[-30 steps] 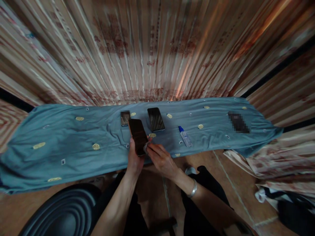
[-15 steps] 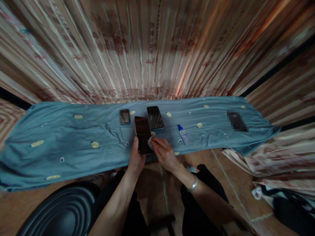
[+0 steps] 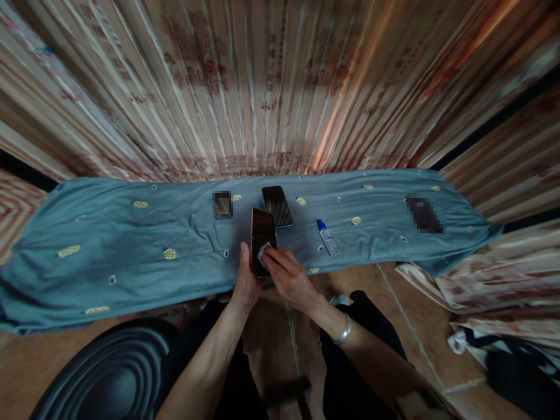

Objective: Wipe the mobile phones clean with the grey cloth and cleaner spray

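My left hand point(image 3: 247, 279) grips a dark smartphone point(image 3: 262, 226) along its left and lower side, screen facing me and tilted upright. Pinched in my right hand point(image 3: 292, 279) is a small whitish wad point(image 3: 263, 253), perhaps cloth or tissue, pressed on the lower part of the screen. Behind the held phone, a second dark phone point(image 3: 278, 205) lies flat on the blue cloth, one corner overlapped in view. To the right of my hands lies a small clear bottle point(image 3: 329, 240) with a blue cap.
A blue patterned cloth point(image 3: 144, 233) covers the long narrow table. A blurred-out square item point(image 3: 223, 205) lies left of centre, and a blurred-out dark item point(image 3: 424, 214) at the right. A black ridged stool point(image 3: 114, 379) stands at lower left. Curtains point(image 3: 245, 87) hang behind.
The held phone has shifted slightly right and turned more narrow to view. My right hand has slid the wad leftward, from the screen's right edge onto its lower middle.
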`<state>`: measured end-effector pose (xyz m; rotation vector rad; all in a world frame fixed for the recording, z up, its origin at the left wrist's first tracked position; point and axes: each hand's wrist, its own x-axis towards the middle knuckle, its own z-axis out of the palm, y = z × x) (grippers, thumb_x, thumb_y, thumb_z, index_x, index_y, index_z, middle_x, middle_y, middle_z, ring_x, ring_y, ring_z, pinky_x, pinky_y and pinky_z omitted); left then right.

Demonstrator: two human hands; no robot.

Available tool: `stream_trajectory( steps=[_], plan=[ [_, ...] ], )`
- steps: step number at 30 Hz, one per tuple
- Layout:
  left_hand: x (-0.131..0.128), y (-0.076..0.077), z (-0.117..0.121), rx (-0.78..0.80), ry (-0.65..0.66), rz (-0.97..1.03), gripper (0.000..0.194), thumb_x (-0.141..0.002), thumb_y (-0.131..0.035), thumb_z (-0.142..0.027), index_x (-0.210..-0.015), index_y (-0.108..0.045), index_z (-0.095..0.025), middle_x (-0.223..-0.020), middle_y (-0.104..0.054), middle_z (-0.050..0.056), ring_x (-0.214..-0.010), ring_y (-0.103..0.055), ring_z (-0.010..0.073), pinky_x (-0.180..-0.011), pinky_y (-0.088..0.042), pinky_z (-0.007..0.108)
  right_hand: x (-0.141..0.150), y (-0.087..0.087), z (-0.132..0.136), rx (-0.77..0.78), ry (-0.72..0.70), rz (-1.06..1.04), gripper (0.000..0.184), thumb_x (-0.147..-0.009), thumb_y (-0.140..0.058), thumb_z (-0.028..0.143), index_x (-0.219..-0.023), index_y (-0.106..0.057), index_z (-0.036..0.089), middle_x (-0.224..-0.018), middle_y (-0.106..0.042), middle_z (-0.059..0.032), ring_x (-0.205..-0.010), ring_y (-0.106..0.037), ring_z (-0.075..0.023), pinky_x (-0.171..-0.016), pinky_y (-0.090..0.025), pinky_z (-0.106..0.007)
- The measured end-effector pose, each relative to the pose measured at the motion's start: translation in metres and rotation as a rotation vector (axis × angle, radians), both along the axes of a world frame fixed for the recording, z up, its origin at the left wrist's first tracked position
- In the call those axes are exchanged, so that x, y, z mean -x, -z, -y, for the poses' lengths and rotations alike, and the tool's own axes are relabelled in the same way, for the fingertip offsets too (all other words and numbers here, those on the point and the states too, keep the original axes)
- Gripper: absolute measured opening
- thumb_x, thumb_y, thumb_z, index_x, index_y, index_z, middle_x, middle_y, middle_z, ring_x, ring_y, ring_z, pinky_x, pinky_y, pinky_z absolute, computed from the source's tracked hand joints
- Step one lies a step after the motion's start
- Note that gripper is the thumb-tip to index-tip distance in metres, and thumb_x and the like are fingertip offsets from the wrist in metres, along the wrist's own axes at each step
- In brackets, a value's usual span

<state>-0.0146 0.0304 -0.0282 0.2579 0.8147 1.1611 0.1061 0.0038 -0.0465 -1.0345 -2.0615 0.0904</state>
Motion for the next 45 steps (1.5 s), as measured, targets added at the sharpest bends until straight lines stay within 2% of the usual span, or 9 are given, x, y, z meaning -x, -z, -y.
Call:
stream_trajectory(
  steps=[5, 11, 15, 18, 24, 32, 37, 41, 45],
  plan=[
    [-0.008, 0.002, 0.004, 0.006, 0.014, -0.029, 0.053, -0.079, -0.064, -0.062, -0.094, -0.074, -0.013, -0.108, -0.074, 0.012, -0.126, -0.058, 0.0269, -0.108, -0.044, 0.037, -0.004, -0.003, -0.004, 0.016, -0.012, -0.006, 0.045, -0.098, -0.041, 0.012, -0.141, -0.053, 0.016, -0.129, -0.064, -0.0154, -0.121, -0.057, -0.0243, -0.106, -0.049, -0.046],
    [-0.014, 0.0, 0.006, -0.048, 0.021, 0.0, 0.048, -0.084, -0.062, -0.056, -0.106, -0.073, -0.014, -0.118, -0.072, 0.01, -0.132, -0.053, 0.0254, -0.112, -0.04, 0.037, -0.01, 0.0, -0.012, 0.03, 0.061, -0.046, 0.047, -0.098, -0.039, 0.012, -0.143, -0.051, 0.016, -0.132, -0.062, -0.017, -0.123, -0.056, -0.0254, -0.102, -0.052, -0.045],
    [-0.009, 0.0, 0.004, -0.025, -0.011, -0.039, 0.048, -0.086, -0.059, -0.056, -0.103, -0.074, -0.013, -0.116, -0.073, 0.011, -0.132, -0.053, 0.0236, -0.114, -0.037, 0.034, -0.005, 0.001, -0.008, 0.064, 0.002, -0.024, 0.052, -0.097, -0.038, 0.011, -0.149, -0.043, 0.017, -0.136, -0.059, -0.0162, -0.126, -0.053, -0.0253, -0.103, -0.051, -0.047],
    [-0.008, 0.002, 0.005, -0.033, -0.024, -0.047, 0.046, -0.087, -0.059, -0.053, -0.107, -0.074, -0.014, -0.124, -0.07, 0.01, -0.136, -0.049, 0.0223, -0.116, -0.035, 0.032, -0.004, 0.001, -0.008, 0.076, -0.012, -0.004, 0.055, -0.096, -0.038, 0.011, -0.151, -0.039, 0.017, -0.14, -0.057, -0.0158, -0.13, -0.051, -0.0257, -0.106, -0.049, -0.049],
    [-0.013, 0.001, 0.013, -0.076, 0.073, -0.021, 0.043, -0.085, -0.064, -0.049, -0.115, -0.072, -0.018, -0.134, -0.065, 0.009, -0.141, -0.043, 0.0245, -0.116, -0.035, 0.037, -0.016, 0.004, -0.026, 0.086, 0.047, -0.03, 0.057, -0.096, -0.036, 0.009, -0.152, -0.036, 0.02, -0.144, -0.053, -0.0148, -0.135, -0.048, -0.0248, -0.108, -0.047, -0.05],
    [-0.016, 0.004, 0.021, -0.09, 0.185, -0.152, 0.047, -0.077, -0.072, -0.048, -0.112, -0.073, -0.016, -0.111, -0.075, 0.011, -0.122, -0.06, 0.033, -0.101, -0.05, 0.046, -0.03, 0.004, -0.046, 0.093, 0.111, -0.083, 0.052, -0.099, -0.031, 0.013, -0.151, -0.038, 0.015, -0.148, -0.049, -0.0174, -0.141, -0.041, -0.0244, -0.113, -0.041, -0.051],
    [-0.014, 0.003, 0.022, -0.055, 0.218, -0.164, 0.045, -0.077, -0.072, -0.049, -0.107, -0.073, -0.016, -0.095, -0.077, 0.01, -0.105, -0.068, 0.0321, -0.09, -0.056, 0.043, -0.034, 0.005, -0.051, 0.114, 0.15, -0.106, 0.049, -0.101, -0.032, 0.019, -0.15, -0.04, 0.017, -0.149, -0.048, -0.0152, -0.141, -0.041, -0.0235, -0.114, -0.04, -0.05],
    [-0.009, -0.002, 0.02, -0.086, 0.215, -0.19, 0.051, -0.076, -0.073, -0.05, -0.113, -0.069, -0.016, -0.096, -0.076, 0.009, -0.101, -0.07, 0.0302, -0.086, -0.057, 0.04, -0.034, 0.011, -0.052, 0.135, 0.145, -0.158, 0.048, -0.102, -0.034, 0.022, -0.148, -0.043, 0.015, -0.147, -0.051, -0.0156, -0.141, -0.042, -0.0229, -0.116, -0.039, -0.048],
    [-0.005, -0.004, 0.018, -0.125, 0.21, -0.234, 0.063, -0.073, -0.073, -0.057, -0.118, -0.065, -0.013, -0.101, -0.075, 0.012, -0.093, -0.072, 0.0287, -0.078, -0.058, 0.039, -0.033, 0.022, -0.054, 0.221, 0.175, -0.301, 0.047, -0.101, -0.037, 0.026, -0.146, -0.048, 0.019, -0.148, -0.051, -0.0114, -0.14, -0.044, -0.0213, -0.118, -0.037, -0.045]
  ],
)
